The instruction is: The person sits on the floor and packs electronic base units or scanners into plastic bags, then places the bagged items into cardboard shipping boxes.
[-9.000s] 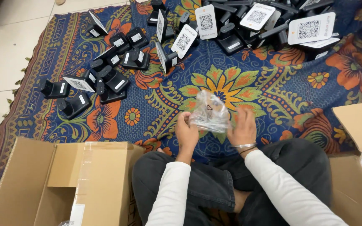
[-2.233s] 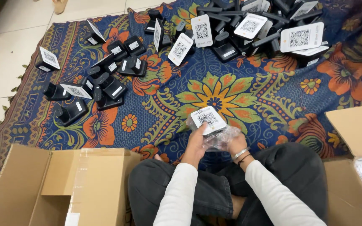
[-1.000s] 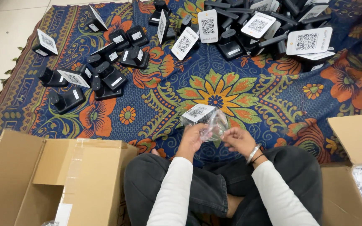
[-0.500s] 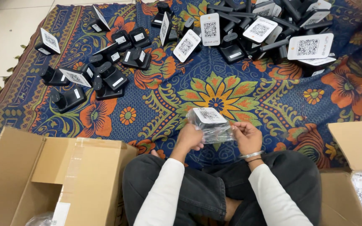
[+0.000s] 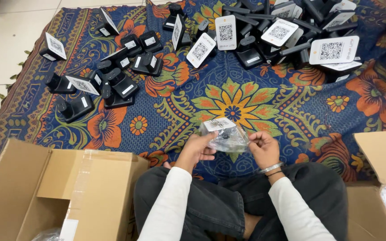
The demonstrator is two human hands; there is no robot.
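My left hand (image 5: pixel 196 149) and right hand (image 5: pixel 263 149) both grasp a clear crinkled plastic bag (image 5: pixel 228 138) holding a small white-labelled black stand, above the floral patterned blanket (image 5: pixel 179 102).

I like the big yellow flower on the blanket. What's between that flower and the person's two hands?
In the head view, a clear plastic bag with a small white card on top sits there, held by the left hand and right hand, partly overlapping the flower.
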